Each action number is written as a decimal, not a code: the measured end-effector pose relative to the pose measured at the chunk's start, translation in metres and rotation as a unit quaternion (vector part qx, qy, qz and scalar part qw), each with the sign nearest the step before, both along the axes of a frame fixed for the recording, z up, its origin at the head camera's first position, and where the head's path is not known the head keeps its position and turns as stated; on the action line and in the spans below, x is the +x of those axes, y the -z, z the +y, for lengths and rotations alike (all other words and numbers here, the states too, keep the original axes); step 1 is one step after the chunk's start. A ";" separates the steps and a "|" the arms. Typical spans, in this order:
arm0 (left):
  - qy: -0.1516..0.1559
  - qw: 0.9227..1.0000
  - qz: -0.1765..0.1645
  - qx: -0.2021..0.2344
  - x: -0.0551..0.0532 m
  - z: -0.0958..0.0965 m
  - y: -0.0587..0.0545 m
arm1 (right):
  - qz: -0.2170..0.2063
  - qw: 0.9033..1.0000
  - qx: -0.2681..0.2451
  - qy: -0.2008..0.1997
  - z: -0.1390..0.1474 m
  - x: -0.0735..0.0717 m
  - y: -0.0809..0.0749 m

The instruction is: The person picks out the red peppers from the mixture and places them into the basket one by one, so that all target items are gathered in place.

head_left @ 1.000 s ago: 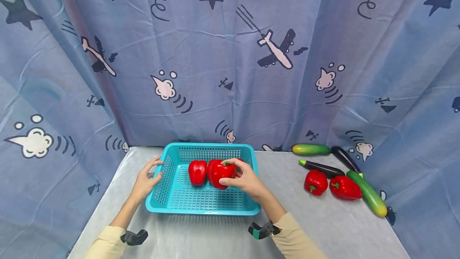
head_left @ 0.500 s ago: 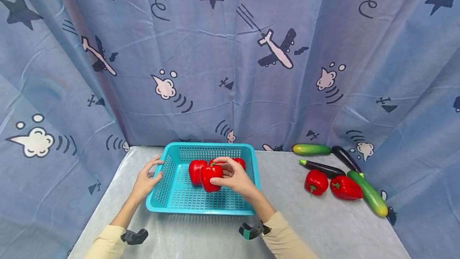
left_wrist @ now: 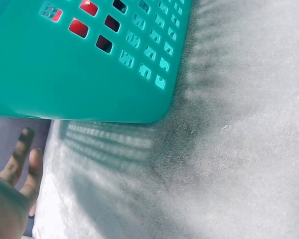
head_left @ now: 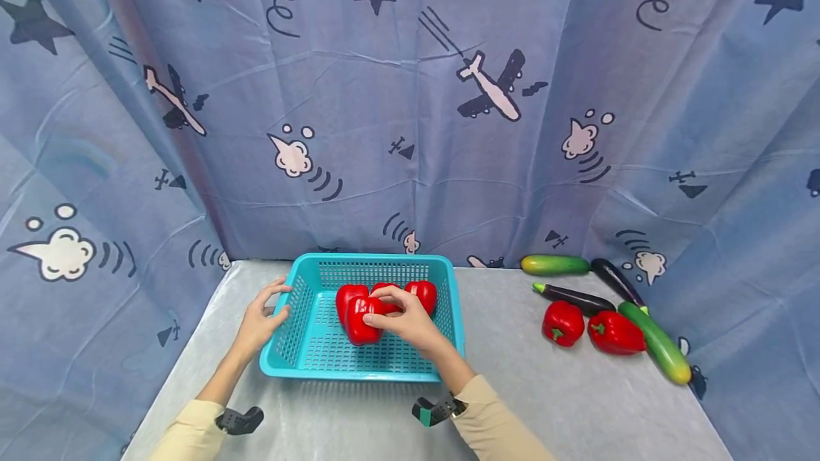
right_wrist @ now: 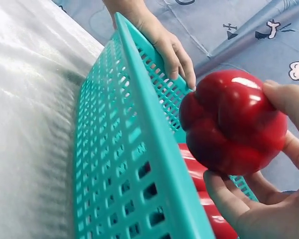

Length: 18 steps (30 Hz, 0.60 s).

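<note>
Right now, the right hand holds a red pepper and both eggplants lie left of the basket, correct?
Not quite: the right hand holds a red pepper, but the head view shows both eggplants lying right of the basket.

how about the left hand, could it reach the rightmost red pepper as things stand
Probably not: the left hand is at the left end of the basket, which, with the right hand gripping another pepper, lies between it and the rightmost red pepper.
</note>
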<state>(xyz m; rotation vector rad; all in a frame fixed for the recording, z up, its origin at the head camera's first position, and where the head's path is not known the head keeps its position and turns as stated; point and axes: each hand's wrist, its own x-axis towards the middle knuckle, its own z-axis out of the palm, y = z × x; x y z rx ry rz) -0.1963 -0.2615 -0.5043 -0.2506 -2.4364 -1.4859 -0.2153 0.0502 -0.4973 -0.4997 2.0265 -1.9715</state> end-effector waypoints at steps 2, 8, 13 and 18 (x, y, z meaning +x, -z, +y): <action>-0.002 1.000 -0.003 -0.004 0.002 0.001 -0.003 | -0.004 1.000 0.007 0.007 -0.003 0.000 0.001; -0.003 1.000 -0.009 0.001 0.002 0.001 -0.004 | 0.001 0.999 0.029 0.025 -0.010 0.001 0.002; -0.004 1.000 -0.016 0.005 -0.007 -0.007 0.014 | 0.013 0.998 0.050 0.028 -0.016 0.003 0.005; -0.001 1.000 -0.001 0.008 -0.009 -0.008 0.017 | 0.011 0.998 0.057 0.032 -0.022 0.007 0.009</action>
